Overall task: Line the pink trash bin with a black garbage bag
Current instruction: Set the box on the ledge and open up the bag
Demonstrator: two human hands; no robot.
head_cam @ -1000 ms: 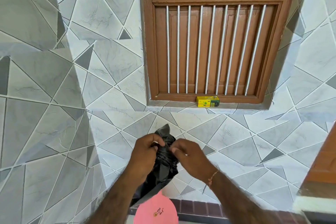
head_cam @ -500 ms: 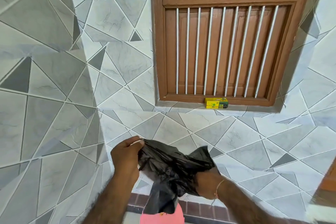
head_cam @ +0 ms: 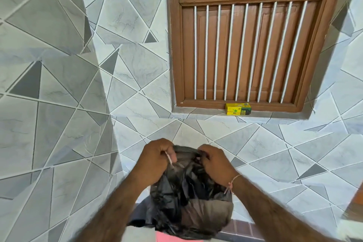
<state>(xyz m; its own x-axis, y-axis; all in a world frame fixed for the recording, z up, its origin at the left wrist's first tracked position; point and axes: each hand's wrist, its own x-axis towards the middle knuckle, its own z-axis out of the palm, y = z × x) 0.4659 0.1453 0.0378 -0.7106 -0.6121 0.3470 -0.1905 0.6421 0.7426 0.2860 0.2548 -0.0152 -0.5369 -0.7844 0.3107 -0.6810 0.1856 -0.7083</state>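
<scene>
A crumpled black garbage bag (head_cam: pixel 188 202) hangs in front of me, puffed out below my hands. My left hand (head_cam: pixel 157 160) pinches the bag's top edge on the left. My right hand (head_cam: pixel 215 160) grips the top edge on the right, close to the left hand. Only a sliver of the pink trash bin (head_cam: pixel 169 238) shows at the bottom edge, right under the bag, which hides most of it.
A grey-tiled wall (head_cam: pixel 78 84) fills the view, with a corner on the left. A brown barred wooden window (head_cam: pixel 247 45) sits above a sill holding a small yellow box (head_cam: pixel 238 109). Dark red floor tiles (head_cam: pixel 239 230) run along the wall's foot.
My hands, which were spread apart with the bag stretched between them, have come back together at its top. The bag now hangs fuller and lower over the pink bin.
</scene>
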